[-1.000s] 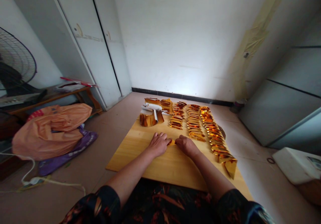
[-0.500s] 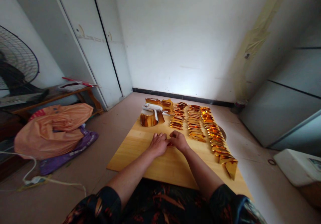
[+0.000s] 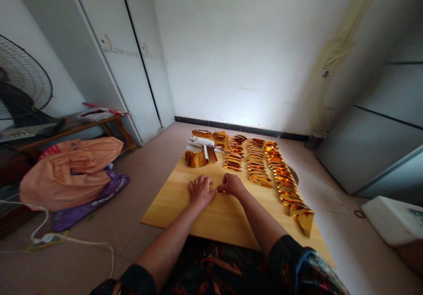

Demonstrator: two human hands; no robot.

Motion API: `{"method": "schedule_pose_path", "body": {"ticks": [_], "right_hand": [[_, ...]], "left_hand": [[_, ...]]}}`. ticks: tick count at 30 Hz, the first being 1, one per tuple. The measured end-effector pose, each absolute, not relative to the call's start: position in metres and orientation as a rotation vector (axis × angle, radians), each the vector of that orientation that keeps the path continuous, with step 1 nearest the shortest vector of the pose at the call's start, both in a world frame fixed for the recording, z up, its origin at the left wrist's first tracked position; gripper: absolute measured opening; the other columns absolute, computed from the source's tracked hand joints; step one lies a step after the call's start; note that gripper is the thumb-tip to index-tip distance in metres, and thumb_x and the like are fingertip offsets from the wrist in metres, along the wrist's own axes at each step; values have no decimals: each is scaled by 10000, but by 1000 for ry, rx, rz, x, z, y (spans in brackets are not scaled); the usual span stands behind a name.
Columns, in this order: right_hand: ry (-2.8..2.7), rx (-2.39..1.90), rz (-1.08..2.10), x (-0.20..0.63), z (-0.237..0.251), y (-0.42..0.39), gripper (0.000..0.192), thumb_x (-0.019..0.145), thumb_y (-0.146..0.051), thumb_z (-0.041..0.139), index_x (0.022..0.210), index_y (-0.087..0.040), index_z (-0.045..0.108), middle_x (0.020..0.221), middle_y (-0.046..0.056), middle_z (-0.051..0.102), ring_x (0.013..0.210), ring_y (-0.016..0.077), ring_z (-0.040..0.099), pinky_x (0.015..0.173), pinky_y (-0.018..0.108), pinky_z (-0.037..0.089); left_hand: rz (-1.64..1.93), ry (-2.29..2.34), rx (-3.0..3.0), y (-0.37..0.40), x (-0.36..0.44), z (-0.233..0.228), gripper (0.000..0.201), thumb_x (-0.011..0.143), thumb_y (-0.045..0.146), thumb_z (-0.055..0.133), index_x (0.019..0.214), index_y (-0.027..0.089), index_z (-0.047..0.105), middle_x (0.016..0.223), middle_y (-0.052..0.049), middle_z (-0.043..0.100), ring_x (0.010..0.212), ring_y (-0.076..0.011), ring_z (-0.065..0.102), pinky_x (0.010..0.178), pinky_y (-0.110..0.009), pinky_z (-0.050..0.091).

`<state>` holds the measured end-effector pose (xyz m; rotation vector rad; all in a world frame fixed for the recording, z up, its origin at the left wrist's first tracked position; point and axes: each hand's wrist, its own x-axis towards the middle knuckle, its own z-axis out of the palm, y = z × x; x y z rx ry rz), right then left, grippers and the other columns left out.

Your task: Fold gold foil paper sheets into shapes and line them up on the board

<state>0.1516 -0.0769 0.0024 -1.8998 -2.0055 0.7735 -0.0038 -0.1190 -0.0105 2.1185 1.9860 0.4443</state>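
Three gold foil rows (image 3: pixel 259 162), orange bag (image 3: pixel 71 173), fan (image 3: pixel 24 81)

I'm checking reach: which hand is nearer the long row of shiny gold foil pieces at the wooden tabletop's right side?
Right. The right hand is left of that row; the left hand is farther left.

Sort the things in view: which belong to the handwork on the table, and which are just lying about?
Probably belonging:
small gold piece at the right hand
rows of folded gold pieces
gold sheets
white object by the gold sheets, perhaps
wooden tabletop

Apparently lying about:
fan
orange bag
purple bag
white cable
white box
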Motion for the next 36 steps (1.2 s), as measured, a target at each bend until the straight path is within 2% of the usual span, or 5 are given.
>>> {"method": "schedule_pose_path", "body": {"ticks": [8, 16, 23, 29, 36], "right_hand": [[-2173, -2007, 585, 144, 12, -79, 348, 577, -387, 762, 830, -194, 621, 847, 48, 673, 770, 172, 603, 548, 210, 346], [-1925, -1975, 746, 150, -8, -68, 150, 615, -187, 685, 751, -181, 622, 641, -2, 655, 572, 119, 591, 499, 182, 358], [-1906, -1932, 709, 155, -12, -70, 147, 653, -112, 624, 784, -179, 623, 662, -16, 663, 575, 91, 590, 519, 156, 359], [-1905, -1944, 657, 164, -10, -73, 139, 632, -137, 654, 762, -177, 627, 682, -10, 659, 614, 108, 591, 532, 168, 362], [-1891, -1997, 579, 172, -5, -77, 145, 674, -73, 574, 767, -158, 646, 754, 35, 666, 697, 127, 589, 571, 190, 354]], "left_hand": [[342, 1936, 2105, -115, -5, -12, 315, 805, 448, 527, 1062, 267, 535, 1357, -54, 439, 1277, -267, 339, 1056, -532, 197], [330, 1887, 2132, -117, -2, -12, 268, 827, 360, 520, 1092, 333, 551, 1424, -24, 385, 1340, -282, 265, 1055, -616, 147], [278, 1746, 2276, -116, -1, -13, 288, 873, 295, 450, 1089, 409, 603, 1499, 13, 298, 1386, -302, 183, 1045, -652, 111], [263, 1731, 2263, -113, -5, -13, 326, 872, 359, 468, 1142, 504, 579, 1481, 38, 338, 1379, -319, 199, 1043, -661, 95], [257, 1756, 2250, -114, -5, -11, 314, 871, 392, 475, 1134, 526, 582, 1460, 41, 371, 1365, -318, 230, 1049, -646, 114]]}}
